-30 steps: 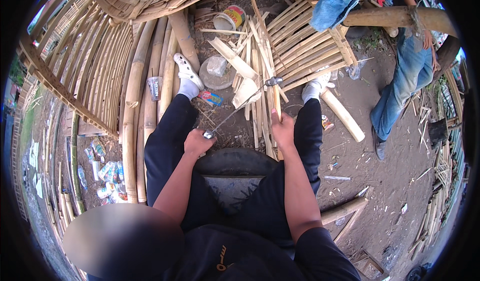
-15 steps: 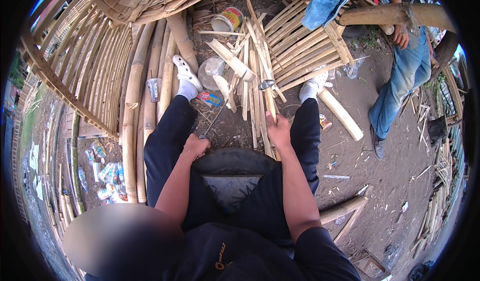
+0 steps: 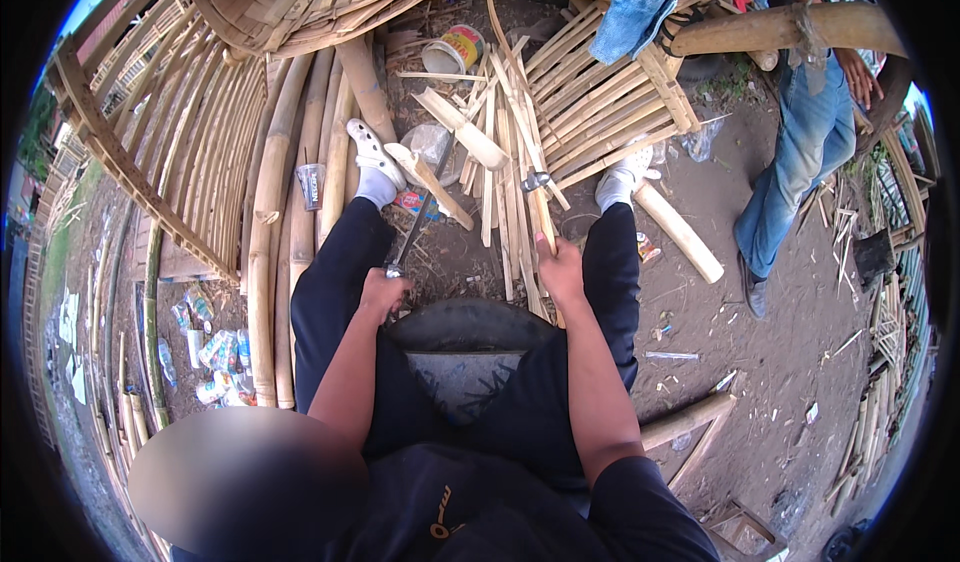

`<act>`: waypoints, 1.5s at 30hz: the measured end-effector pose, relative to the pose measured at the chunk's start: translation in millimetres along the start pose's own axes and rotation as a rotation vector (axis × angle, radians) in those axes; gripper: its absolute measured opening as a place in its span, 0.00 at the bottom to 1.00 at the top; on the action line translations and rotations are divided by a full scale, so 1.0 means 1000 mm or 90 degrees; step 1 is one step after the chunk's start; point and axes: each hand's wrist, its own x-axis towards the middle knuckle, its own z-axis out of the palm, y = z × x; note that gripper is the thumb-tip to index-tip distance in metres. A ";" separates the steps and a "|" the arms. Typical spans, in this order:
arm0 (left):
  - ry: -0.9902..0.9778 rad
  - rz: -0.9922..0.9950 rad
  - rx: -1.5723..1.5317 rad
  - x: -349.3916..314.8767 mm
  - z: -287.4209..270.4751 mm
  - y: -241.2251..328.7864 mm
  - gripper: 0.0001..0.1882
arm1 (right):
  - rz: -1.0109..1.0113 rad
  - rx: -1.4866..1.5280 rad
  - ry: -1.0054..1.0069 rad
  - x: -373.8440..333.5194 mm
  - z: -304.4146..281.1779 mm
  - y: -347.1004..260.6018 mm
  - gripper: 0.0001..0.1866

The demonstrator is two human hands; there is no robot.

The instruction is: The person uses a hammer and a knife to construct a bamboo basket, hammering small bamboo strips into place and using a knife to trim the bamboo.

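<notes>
Left hand [image 3: 382, 292] gripped knife [image 3: 410, 234] at bamboo piece [image 3: 432, 184], right hand [image 3: 562, 270] gripped hammer [image 3: 536, 180]; likely positioning step, next move called for steady alignment.

From my remote seat I look down on an outdoor yard with bare brown earth [image 3: 740, 392] for a floor, scattered with chips and scraps. On the left I see a slatted bamboo frame [image 3: 195, 132], curved by the lens, and long bamboo poles [image 3: 270, 187] lying just beside it. Plastic litter [image 3: 225, 352] sits on the ground farther left. A woven bamboo piece [image 3: 265, 7] fills the upper edge, and a thick bamboo beam [image 3: 770, 32] crosses at upper right. Along the right rim I find heaped bamboo scraps [image 3: 868, 432]. The light is daylight, with bright sky [image 3: 112, 0] at upper left.
</notes>
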 end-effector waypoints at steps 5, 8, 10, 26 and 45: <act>-0.014 0.056 0.019 -0.018 0.007 0.019 0.12 | -0.006 -0.007 0.002 0.002 -0.001 0.008 0.21; -0.028 0.055 0.038 -0.026 0.008 0.024 0.12 | -0.021 -0.003 0.008 0.001 0.001 0.013 0.22; -0.034 0.062 0.059 -0.028 0.006 0.024 0.11 | -0.024 -0.017 0.006 0.000 0.001 0.007 0.20; 0.302 0.296 0.528 -0.023 0.006 0.032 0.23 | -0.193 -0.052 0.007 0.005 0.041 -0.026 0.10; 0.148 0.176 0.590 0.003 0.018 0.086 0.18 | -0.279 -0.037 0.069 0.025 0.022 -0.032 0.14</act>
